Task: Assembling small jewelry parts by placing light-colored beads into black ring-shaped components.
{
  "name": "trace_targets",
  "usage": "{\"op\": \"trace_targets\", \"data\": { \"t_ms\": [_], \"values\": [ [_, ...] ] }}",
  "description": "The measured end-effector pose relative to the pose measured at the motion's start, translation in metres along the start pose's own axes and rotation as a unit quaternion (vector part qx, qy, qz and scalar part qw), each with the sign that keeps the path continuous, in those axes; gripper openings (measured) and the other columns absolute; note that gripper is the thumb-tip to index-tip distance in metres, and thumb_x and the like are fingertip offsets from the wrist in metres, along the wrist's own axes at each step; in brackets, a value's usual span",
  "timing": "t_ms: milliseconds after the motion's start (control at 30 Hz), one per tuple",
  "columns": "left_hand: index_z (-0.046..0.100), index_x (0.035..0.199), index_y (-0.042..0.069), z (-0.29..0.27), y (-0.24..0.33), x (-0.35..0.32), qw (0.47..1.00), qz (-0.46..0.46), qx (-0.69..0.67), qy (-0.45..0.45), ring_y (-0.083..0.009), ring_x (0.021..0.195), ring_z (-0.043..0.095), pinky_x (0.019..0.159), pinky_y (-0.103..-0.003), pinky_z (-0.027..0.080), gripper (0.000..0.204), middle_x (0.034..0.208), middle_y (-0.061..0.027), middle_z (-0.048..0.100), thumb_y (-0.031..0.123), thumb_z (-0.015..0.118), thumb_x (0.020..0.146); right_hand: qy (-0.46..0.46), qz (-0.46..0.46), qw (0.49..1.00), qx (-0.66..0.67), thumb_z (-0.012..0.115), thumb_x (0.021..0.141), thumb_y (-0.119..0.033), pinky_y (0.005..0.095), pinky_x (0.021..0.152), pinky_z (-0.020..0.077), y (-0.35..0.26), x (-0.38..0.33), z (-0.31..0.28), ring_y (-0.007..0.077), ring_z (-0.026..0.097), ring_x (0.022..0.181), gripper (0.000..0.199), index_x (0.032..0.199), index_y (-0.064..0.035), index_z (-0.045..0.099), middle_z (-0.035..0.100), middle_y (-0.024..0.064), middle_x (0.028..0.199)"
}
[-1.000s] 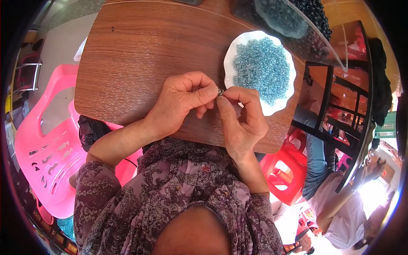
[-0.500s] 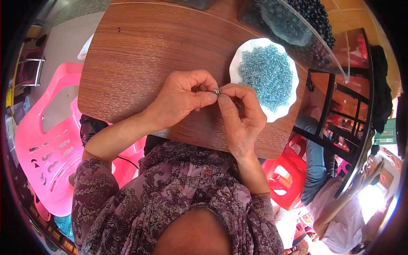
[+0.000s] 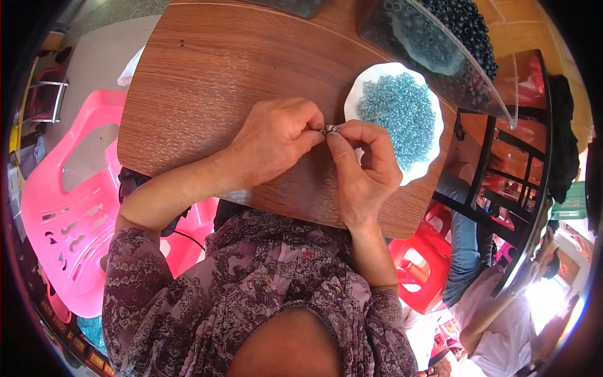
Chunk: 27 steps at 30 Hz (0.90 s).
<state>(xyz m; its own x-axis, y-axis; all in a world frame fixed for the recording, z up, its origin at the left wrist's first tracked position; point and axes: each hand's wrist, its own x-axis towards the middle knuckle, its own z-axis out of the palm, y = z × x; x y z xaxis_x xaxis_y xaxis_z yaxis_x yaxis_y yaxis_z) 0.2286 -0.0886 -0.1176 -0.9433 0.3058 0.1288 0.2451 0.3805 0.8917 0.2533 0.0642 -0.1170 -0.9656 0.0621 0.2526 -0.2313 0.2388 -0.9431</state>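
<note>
Across the upper middle stretches a brown desk [image 3: 207,81], a pink chair [image 3: 69,232] beyond its left edge. At its far right stands a clear bin [image 3: 380,28] of dark pieces; nearer sits a white plate [image 3: 352,100] heaped with blue bits [image 3: 402,113]. Beside the plate, the left hand [image 3: 270,141] and right hand [image 3: 369,176] meet, fingers pinched tight around a tiny metallic piece [image 3: 331,129] between them.

Silvery piece [image 3: 331,129], pale-blue rings [image 3: 399,116]
</note>
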Motion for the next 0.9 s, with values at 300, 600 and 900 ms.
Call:
{"op": "trace_targets", "data": {
  "t_ms": [300, 600, 900],
  "values": [
    [0.053, 0.081, 0.005, -0.005, -0.029, 0.008, 0.963, 0.131, 0.237, 0.001, -0.0301, 0.078, 0.054, 0.062, -0.041, 0.045, 0.019, 0.079, -0.0101, 0.052, 0.004, 0.067, 0.068, 0.034, -0.023, 0.999, -0.011, 0.066, 0.072, 0.012, 0.0215, 0.062, 0.0415, -0.008, 0.0, -0.016, 0.0108, 0.049, 0.069, 0.018, 0.082, -0.0001, 0.057, 0.057, 0.0052, 0.083],
    [0.05, 0.076, 0.005, -0.01, -0.024, 0.02, 0.927, 0.195, 0.315, -0.056, -0.0293, 0.075, 0.052, 0.061, -0.041, 0.044, 0.019, 0.075, -0.0097, 0.047, 0.009, 0.067, 0.07, 0.02, -0.012, 0.999, -0.035, 0.066, 0.071, 0.011, 0.0233, 0.063, 0.0416, -0.011, -0.01, -0.025, 0.0119, 0.049, 0.07, 0.019, 0.083, -0.0004, 0.057, 0.056, 0.0049, 0.083],
    [0.055, 0.081, 0.002, -0.012, -0.022, 0.015, 0.952, 0.173, 0.251, -0.019, -0.0311, 0.079, 0.054, 0.066, -0.042, 0.046, 0.017, 0.08, -0.0106, 0.053, 0.005, 0.066, 0.068, 0.023, 0.01, 0.999, -0.025, 0.067, 0.071, 0.01, 0.0237, 0.064, 0.0426, -0.007, -0.014, -0.024, 0.0135, 0.05, 0.071, 0.018, 0.083, -0.0005, 0.059, 0.057, 0.0054, 0.083]
  ]
}}
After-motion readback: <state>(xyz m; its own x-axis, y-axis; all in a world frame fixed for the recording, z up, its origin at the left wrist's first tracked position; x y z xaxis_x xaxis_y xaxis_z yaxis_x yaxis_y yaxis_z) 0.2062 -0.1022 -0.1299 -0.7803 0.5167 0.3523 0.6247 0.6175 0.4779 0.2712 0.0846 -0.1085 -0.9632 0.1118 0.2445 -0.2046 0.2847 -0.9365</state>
